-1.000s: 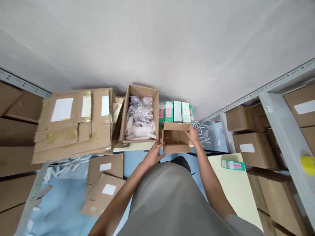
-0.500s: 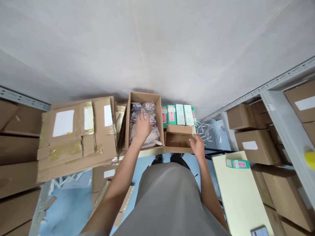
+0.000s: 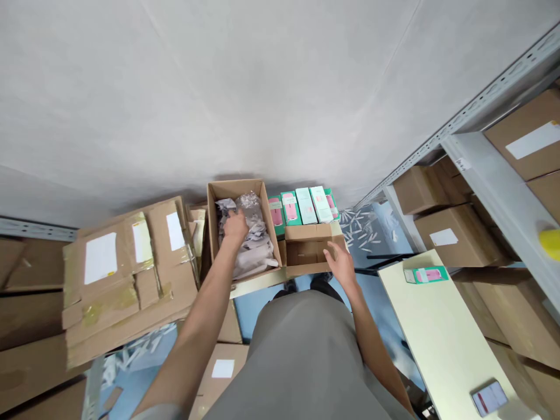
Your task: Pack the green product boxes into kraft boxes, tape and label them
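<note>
My left hand (image 3: 236,227) is inside a tall open cardboard box (image 3: 272,240), its fingers curled down into crumpled packing paper (image 3: 256,252). What the fingertips pinch is hidden. A wad of clear plastic wrap (image 3: 250,201) lies just beyond that hand. To the right stands a smaller open carton (image 3: 308,269) with a bare inside. My right hand (image 3: 341,265) is at this carton's right end, fingers apart and curved near its edge; whether they touch it I cannot tell. Behind the carton, several green and white product boxes (image 3: 306,205) stand in a row against the wall.
Flattened cardboard (image 3: 164,291) is stacked at the left. On the right, a pale table (image 3: 441,326) carries a green-and-pink box (image 3: 426,275) and a phone (image 3: 489,398). Metal shelving (image 3: 485,169) with cartons lines the right side. White strips (image 3: 361,227) lie scattered on the blue floor.
My left hand has shifted from the plastic wrap to the left part of the box, its fingers now more curled. My right hand stays by the small carton. The view has turned slightly.
</note>
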Demonstrator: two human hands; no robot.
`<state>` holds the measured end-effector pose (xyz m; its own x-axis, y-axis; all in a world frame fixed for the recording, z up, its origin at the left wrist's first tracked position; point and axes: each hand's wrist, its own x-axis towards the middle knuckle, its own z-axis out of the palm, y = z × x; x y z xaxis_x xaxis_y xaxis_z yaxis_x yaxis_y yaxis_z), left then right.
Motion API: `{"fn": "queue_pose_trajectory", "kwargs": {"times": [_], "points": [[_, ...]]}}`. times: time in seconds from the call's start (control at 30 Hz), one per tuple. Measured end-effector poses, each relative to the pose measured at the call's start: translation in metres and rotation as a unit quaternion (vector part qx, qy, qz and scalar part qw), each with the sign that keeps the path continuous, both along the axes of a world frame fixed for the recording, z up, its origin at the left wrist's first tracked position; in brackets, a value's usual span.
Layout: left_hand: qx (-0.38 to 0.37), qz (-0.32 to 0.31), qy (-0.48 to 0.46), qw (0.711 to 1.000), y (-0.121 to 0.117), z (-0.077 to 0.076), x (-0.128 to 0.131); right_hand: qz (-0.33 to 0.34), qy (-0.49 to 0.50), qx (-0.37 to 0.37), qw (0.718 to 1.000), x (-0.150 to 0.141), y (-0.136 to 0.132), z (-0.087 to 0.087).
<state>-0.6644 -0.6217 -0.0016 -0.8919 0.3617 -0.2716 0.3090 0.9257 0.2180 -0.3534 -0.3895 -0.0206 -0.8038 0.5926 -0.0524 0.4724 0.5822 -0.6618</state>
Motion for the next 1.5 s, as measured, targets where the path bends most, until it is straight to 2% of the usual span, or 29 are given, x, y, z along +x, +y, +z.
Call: {"fn": "queue_pose_trajectory", "kwargs": {"times": [0.1, 0.2, 0.3, 0.4, 0.5, 0.57, 0.63, 0.7, 0.83, 0.9, 0.97, 1.07, 1.17, 1.27, 1.33, 1.4, 1.5], "points": [[-0.019, 0.031, 0.005, 0.999, -0.002, 0.008, 0.008, 0.022, 0.004, -0.022, 1.0, -0.009, -0.002, 0.013], [0.075, 0.023, 0.076, 0.994, -0.014, 0.028, 0.015, 0.021, 0.022, -0.038, 0.999, -0.016, -0.002, 0.028], [0.21, 0.029, 0.121, 0.97, -0.025, 0.054, 0.031, 0.02, 0.062, -0.075, 0.995, -0.022, -0.006, 0.046], [0.347, -0.005, 0.083, 0.934, -0.019, 0.078, 0.066, 0.052, 0.126, -0.175, 0.975, -0.03, -0.018, 0.067], [0.425, -0.058, -0.006, 0.904, 0.003, 0.089, 0.114, 0.084, 0.184, -0.305, 0.931, -0.04, -0.034, 0.086], [0.444, -0.071, -0.083, 0.889, 0.019, 0.088, 0.142, 0.072, 0.206, -0.349, 0.911, -0.045, -0.042, 0.094], [0.462, -0.069, -0.183, 0.865, 0.03, 0.081, 0.162, 0.046, 0.207, -0.36, 0.908, -0.047, -0.044, 0.099], [0.492, -0.057, -0.294, 0.817, 0.035, 0.071, 0.173, 0.03, 0.195, -0.37, 0.908, -0.045, -0.039, 0.1], [0.536, 0.002, -0.475, 0.698, 0.039, 0.054, 0.177, -0.003, 0.178, -0.408, 0.896, -0.033, -0.021, 0.092], [0.527, 0.044, -0.516, 0.674, 0.042, 0.048, 0.178, -0.031, 0.178, -0.416, 0.891, -0.026, -0.013, 0.083], [0.513, 0.076, -0.518, 0.681, 0.045, 0.043, 0.177, -0.051, 0.178, -0.421, 0.888, -0.02, -0.008, 0.074], [0.512, 0.099, -0.474, 0.709, 0.049, 0.035, 0.173, -0.051, 0.142, -0.43, 0.89, -0.012, -0.001, 0.06], [0.53, 0.118, -0.37, 0.754, 0.052, 0.024, 0.165, -0.069, 0.107, -0.408, 0.904, -0.007, 0.011, 0.048], [0.514, 0.123, -0.269, 0.805, 0.053, 0.013, 0.161, -0.109, 0.117, -0.363, 0.918, -0.004, 0.026, 0.038], [0.47, 0.106, -0.21, 0.851, 0.053, 0.01, 0.161, -0.099, 0.115, -0.345, 0.926, -0.002, 0.034, 0.031], [0.404, 0.079, -0.157, 0.898, 0.052, 0.01, 0.162, -0.061, 0.086, -0.311, 0.945, 0.001, 0.039, 0.025], [0.32, 0.027, -0.099, 0.942, 0.051, 0.014, 0.163, -0.019, -0.015, -0.195, 0.98, 0.003, 0.045, 0.014]]}}
